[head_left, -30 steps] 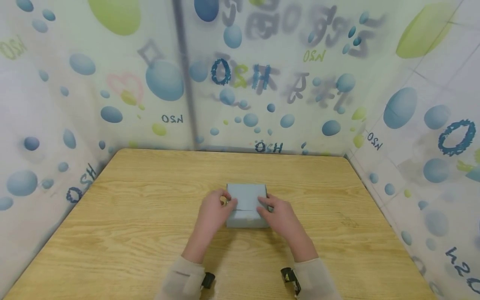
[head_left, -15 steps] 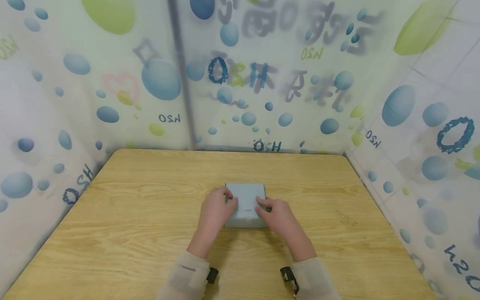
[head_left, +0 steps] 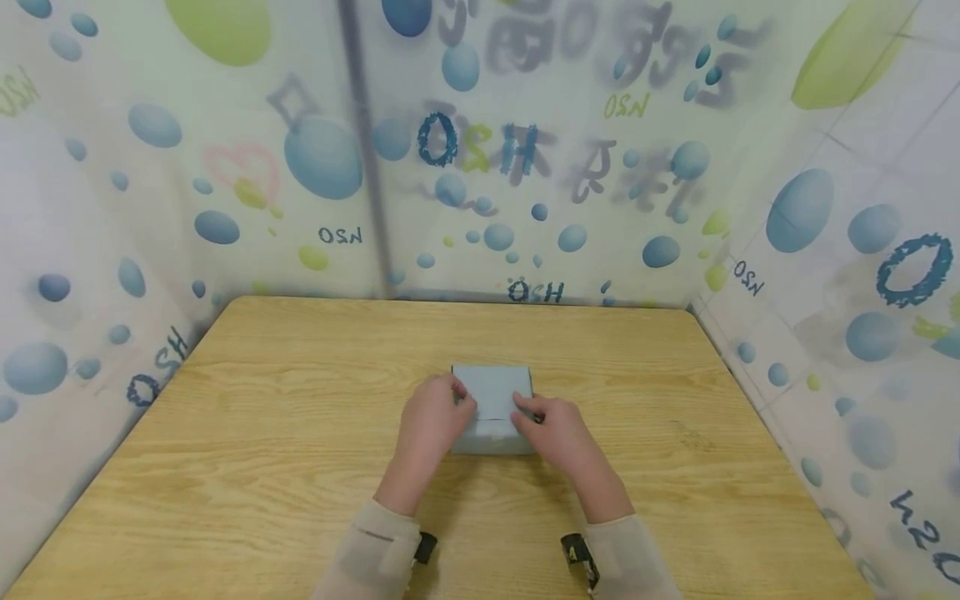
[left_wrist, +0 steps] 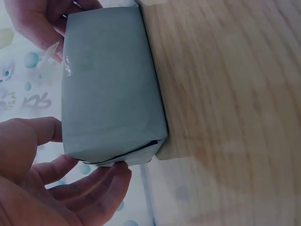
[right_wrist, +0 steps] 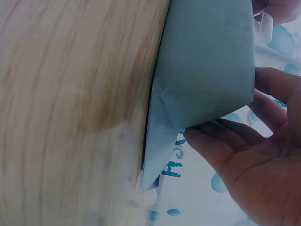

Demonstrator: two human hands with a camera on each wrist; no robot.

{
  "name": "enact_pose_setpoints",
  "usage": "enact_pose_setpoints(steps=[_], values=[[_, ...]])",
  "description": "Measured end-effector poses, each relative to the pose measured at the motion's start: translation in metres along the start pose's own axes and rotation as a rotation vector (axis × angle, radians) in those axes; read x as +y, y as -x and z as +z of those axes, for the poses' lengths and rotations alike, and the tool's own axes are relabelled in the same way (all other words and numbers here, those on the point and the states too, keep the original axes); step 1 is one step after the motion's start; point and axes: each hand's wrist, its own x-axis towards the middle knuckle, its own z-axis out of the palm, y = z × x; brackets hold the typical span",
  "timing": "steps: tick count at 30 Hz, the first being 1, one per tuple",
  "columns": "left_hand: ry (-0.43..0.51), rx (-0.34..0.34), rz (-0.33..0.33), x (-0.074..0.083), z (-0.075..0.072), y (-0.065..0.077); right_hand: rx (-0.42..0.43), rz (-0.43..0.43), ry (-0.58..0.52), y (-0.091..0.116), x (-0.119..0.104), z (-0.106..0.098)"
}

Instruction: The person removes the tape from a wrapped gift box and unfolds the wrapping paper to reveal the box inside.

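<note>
Left hand (head_left: 433, 412) and right hand (head_left: 557, 425) hold the box (head_left: 493, 392) between them.

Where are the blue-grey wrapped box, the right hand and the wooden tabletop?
Blue-grey wrapped box (head_left: 492, 392): head view, top face.
Right hand (right_wrist: 264, 157): right wrist view, palm.
Wooden tabletop (head_left: 360, 335): head view, bare surface.

One box (head_left: 493, 393) rests on one counter (head_left: 262, 400); one left hand (head_left: 435, 412) and one right hand (head_left: 557, 423) flank the box, with two sleeves (head_left: 375, 550) (head_left: 633, 557) and two black wrist devices (head_left: 425, 547) (head_left: 576, 548) in front.
</note>
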Motion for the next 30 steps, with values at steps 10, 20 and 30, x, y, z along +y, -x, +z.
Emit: enact_pose_setpoints(steps=[10,20,30], values=[[-0.041,-0.018,-0.006,0.0026,0.0000,-0.0001,-0.012,0.011,0.002,-0.0007,0.0000,-0.0007],[-0.012,-0.034,-0.010,0.0004,0.0027,-0.0037,-0.020,0.032,0.011,-0.0028,0.0010,-0.0002],[0.031,-0.057,-0.023,-0.0035,0.0024,-0.0058,-0.021,0.026,0.019,-0.0032,0.0001,-0.0007]])
